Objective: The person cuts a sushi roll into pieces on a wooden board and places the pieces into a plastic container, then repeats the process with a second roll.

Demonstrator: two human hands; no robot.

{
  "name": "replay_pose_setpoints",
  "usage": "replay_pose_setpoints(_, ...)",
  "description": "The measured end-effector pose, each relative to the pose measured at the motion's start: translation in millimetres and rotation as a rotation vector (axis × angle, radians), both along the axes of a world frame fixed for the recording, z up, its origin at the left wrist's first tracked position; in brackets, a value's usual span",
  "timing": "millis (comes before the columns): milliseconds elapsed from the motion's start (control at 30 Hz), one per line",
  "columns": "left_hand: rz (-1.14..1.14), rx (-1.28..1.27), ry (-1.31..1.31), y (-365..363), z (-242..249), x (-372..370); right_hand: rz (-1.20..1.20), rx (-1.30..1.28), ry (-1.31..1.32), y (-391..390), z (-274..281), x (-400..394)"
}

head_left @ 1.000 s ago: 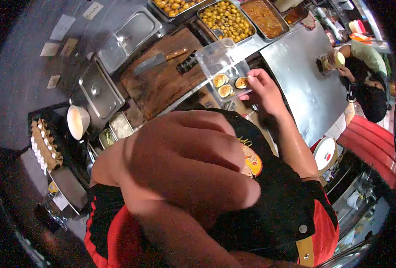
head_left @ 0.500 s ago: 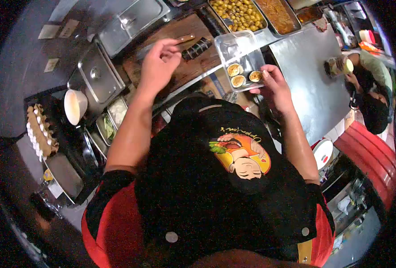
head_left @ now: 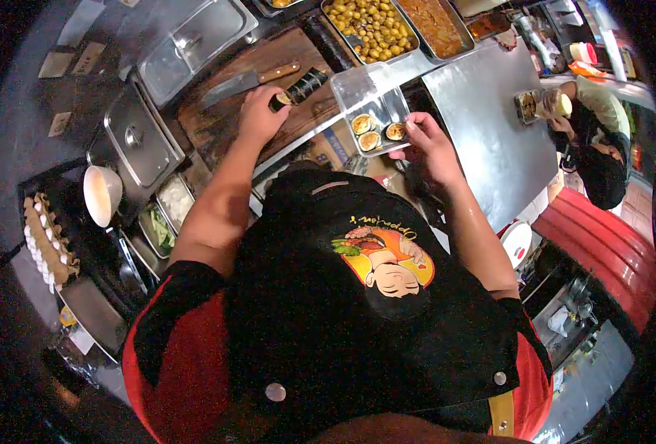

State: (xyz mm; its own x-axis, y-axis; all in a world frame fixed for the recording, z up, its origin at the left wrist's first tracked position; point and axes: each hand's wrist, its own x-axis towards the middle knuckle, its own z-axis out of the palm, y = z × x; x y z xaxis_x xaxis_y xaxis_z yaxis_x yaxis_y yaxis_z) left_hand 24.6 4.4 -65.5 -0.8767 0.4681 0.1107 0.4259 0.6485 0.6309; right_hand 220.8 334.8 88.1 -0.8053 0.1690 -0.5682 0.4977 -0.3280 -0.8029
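My left hand (head_left: 263, 117) is over the wooden cutting board (head_left: 221, 126), its fingers closed on the end slice (head_left: 278, 101) of a seaweed rice roll. The rest of the sliced roll (head_left: 307, 85) lies on the board just beyond my fingertips. A knife (head_left: 247, 83) with a wooden handle rests behind the hand. My right hand (head_left: 430, 144) grips a clear plastic container (head_left: 369, 85) by its near right corner, thumb at the rim. Inside, three roll slices (head_left: 369, 140) lie cut face up at the near end.
Trays of small potatoes (head_left: 372, 29) and reddish-brown food (head_left: 435, 28) stand at the back. A steel counter (head_left: 491, 126) is on the right, where another person (head_left: 602, 163) holds a container. Left are a lidded steel pan (head_left: 139, 140), a white bowl (head_left: 102, 194) and eggs (head_left: 47, 240).
My left hand has come down to the near end of the roll and closed on its end slice. My right hand still holds the container. The whole view has shifted slightly.
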Motion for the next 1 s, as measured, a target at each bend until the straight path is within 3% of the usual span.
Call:
replay_pose_setpoints(167,0.037,0.074,-0.146,-24,-1,6,0.027,-0.011,-0.040,-1,-11,-2)
replay_pose_setpoints(300,0.005,-0.001,-0.045,-18,7,4,0.053,-0.012,-0.052,-6,-10,-7)
replay_pose_setpoints(467,0.009,0.039,-0.210,-23,-1,-9,0.072,-0.005,-0.043,-6,-24,-16)
replay_pose_setpoints(533,-0.016,0.054,-0.173,-31,12,-10,0.123,0.184,0.057,-8,-34,-21)
replay_pose_setpoints(600,0.100,0.252,-0.369,-33,26,-9,0.064,0.062,-0.034,-10,-27,-20)
replay_pose_setpoints(667,0.097,0.326,-0.457,-20,77,-5,0.189,0.170,0.074,-6,-40,-21)
replay_pose_setpoints(700,0.009,0.344,-0.421,-11,106,-3,0.113,-0.030,0.037,-15,-25,-25)
replay_pose_setpoints(767,-0.080,0.362,-0.382,17,156,-7,0.136,-0.036,0.059,-16,-28,-27)
replay_pose_setpoints(833,-0.373,0.206,-0.286,46,192,-6,0.132,-0.071,0.020,-22,-23,-31)
replay_pose_setpoints(1000,-0.566,-0.039,-0.182,91,189,-7,0.119,-0.022,0.171,-35,-9,-40)
